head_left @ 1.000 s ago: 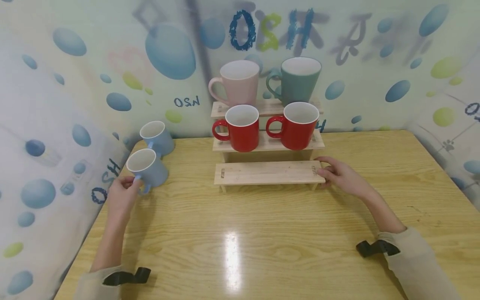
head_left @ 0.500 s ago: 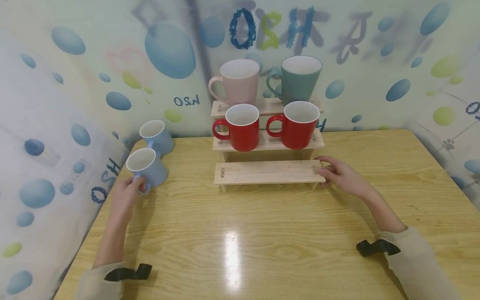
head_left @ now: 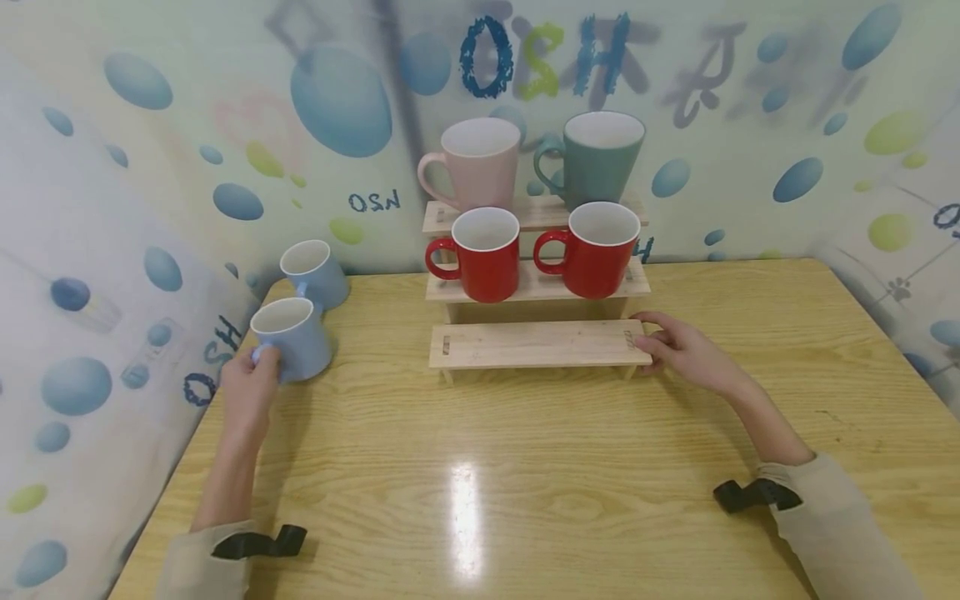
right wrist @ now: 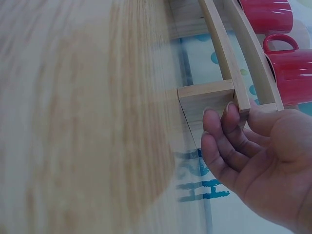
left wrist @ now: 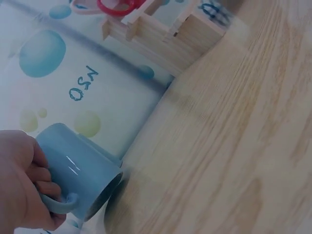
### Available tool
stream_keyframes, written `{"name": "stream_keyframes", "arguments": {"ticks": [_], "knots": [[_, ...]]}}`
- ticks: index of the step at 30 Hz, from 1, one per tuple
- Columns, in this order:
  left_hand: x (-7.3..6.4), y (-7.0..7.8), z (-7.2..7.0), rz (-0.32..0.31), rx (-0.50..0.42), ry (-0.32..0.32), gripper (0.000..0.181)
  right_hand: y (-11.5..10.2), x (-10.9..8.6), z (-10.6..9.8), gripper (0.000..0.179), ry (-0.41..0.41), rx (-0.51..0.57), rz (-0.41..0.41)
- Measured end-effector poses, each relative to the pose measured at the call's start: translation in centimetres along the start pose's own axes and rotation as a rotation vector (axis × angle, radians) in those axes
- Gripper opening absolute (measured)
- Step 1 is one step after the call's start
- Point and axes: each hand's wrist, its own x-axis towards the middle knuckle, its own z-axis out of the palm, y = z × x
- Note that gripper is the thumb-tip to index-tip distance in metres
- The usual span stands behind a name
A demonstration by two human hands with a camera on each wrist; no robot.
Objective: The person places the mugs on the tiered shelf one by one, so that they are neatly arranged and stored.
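Observation:
My left hand (head_left: 251, 390) grips the handle of the nearer light-blue mug (head_left: 303, 346) at the table's left side. In the left wrist view, curled fingers pass through the handle of this blue mug (left wrist: 78, 165); its dark underside shows, apparently just off the tabletop. Right behind it stands a second light-blue mug (head_left: 322, 279). At the right end of the stepped wooden rack (head_left: 536, 343), my right hand (head_left: 686, 354) pinches the lowest board between thumb and fingers. The right wrist view shows the right hand (right wrist: 263, 151) at that board's corner.
Two red mugs (head_left: 491, 267) stand on the rack's middle step. On the top step are a pink mug (head_left: 483, 171) and a green mug (head_left: 602, 162). Patterned walls border the wooden table (head_left: 525, 467) at the back and sides.
The left fingers have closed round the nearer blue mug's handle. That mug has shifted slightly left and turned, its handle now pointing more to the left. My right hand stays put.

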Motion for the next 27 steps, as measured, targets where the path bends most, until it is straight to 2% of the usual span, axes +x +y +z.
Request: {"name": "stream_keyframes", "arguments": {"ticks": [5, 11, 23, 27], "knots": [[-0.2, 0.2, -0.2, 0.005, -0.043, 0.095, 0.029, -0.1, 0.0, 0.0, 0.055, -0.006, 0.004, -0.002], [-0.6, 1.1, -0.5, 0.002, -0.155, 0.132, 0.032, -0.2, 0.0, 0.0, 0.056, -0.008, 0.003, 0.004], [-2.9, 4.0, 0.5, 0.052, -0.27, 0.076, 0.034, -0.2, -0.1, 0.0, 0.056, 0.002, -0.01, 0.01], [-3.7, 4.7, 0.9, 0.071, -0.286, 0.039, 0.033, -0.1, -0.1, 0.0, 0.056, 0.001, -0.018, 0.009]]}}
